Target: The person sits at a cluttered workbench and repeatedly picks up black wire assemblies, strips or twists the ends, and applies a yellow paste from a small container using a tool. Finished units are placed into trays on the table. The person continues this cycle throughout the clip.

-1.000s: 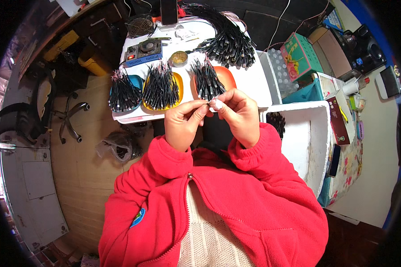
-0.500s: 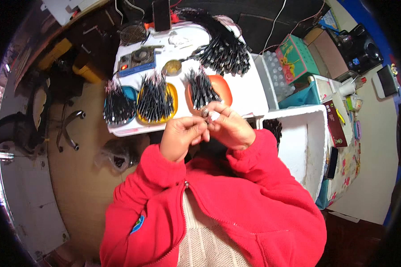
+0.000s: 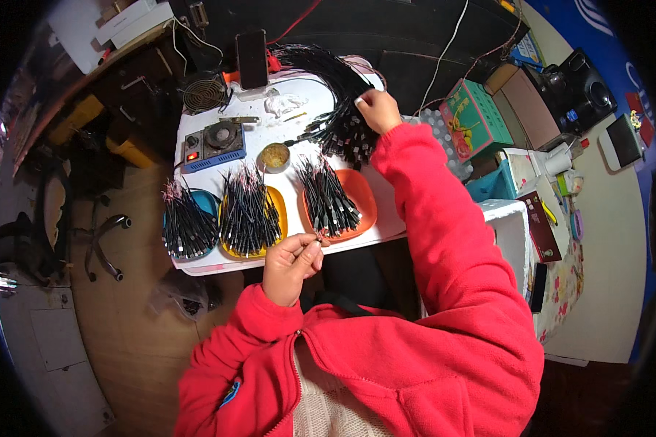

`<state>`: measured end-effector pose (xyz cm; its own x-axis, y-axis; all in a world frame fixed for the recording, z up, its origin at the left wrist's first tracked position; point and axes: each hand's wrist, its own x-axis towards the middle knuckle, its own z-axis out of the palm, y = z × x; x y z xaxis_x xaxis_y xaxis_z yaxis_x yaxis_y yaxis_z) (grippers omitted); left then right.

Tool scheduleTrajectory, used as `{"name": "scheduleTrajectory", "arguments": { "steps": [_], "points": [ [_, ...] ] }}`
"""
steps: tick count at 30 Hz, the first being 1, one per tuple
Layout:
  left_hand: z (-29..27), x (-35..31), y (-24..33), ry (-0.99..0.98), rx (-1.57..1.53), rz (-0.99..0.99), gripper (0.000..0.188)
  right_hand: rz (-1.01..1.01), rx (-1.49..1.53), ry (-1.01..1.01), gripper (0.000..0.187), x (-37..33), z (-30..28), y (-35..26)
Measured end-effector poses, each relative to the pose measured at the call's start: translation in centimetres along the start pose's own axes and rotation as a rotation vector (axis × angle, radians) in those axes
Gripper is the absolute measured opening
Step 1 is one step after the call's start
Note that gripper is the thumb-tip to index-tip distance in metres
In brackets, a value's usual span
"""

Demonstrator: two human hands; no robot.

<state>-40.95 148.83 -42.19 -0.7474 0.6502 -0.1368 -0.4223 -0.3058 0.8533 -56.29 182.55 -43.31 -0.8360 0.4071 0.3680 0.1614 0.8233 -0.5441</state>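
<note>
My left hand [image 3: 290, 268] is closed in a pinch near the table's front edge, in front of the orange tray [image 3: 369, 198]. A small reddish, wire-like bit shows at its fingertips, too small to name. My right hand [image 3: 380, 112] is stretched to the back right, fingers curled, over a large pile of black cables [image 3: 350, 137]. Something white shows at its thumb; what the fingers hold is hidden. Bundles of short black cables with metal plug ends lie in the orange tray, the yellow tray [image 3: 280, 211] and the blue tray [image 3: 210, 198].
On the white table [image 3: 284, 120] stand a blue control box [image 3: 215, 146] with a lit red switch, a round tin [image 3: 275, 157] of yellowish stuff and a propped phone [image 3: 252, 60]. A white foam box [image 3: 514, 229] and a green carton [image 3: 475, 120] are to the right.
My hands were together in front of the orange tray. The right has moved away to the cable pile at the back right; the left stays pinched near the front edge. The view has shifted.
</note>
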Motion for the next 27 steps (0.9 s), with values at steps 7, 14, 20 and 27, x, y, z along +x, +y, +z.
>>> {"name": "scheduleTrajectory", "arguments": {
  "steps": [7,14,20,27],
  "points": [
    [-0.3,0.1,0.1,0.072,0.062,0.005,0.014,0.133,-0.555,-0.281,0.026,6.5,4.7,-1.6],
    [-1.3,0.1,0.4,0.077,0.033,0.023,0.017,0.147,-0.574,-0.278,0.028,6.4,2.2,-2.0],
    [-0.1,-0.9,0.3,0.046,-0.010,0.013,0.013,0.010,-0.481,-0.217,0.023,5.0,1.9,-1.0],
    [-1.0,-1.8,0.6,0.096,0.037,0.044,0.017,-0.659,-0.276,-0.701,0.029,3.5,5.2,-1.0]
  ]
}}
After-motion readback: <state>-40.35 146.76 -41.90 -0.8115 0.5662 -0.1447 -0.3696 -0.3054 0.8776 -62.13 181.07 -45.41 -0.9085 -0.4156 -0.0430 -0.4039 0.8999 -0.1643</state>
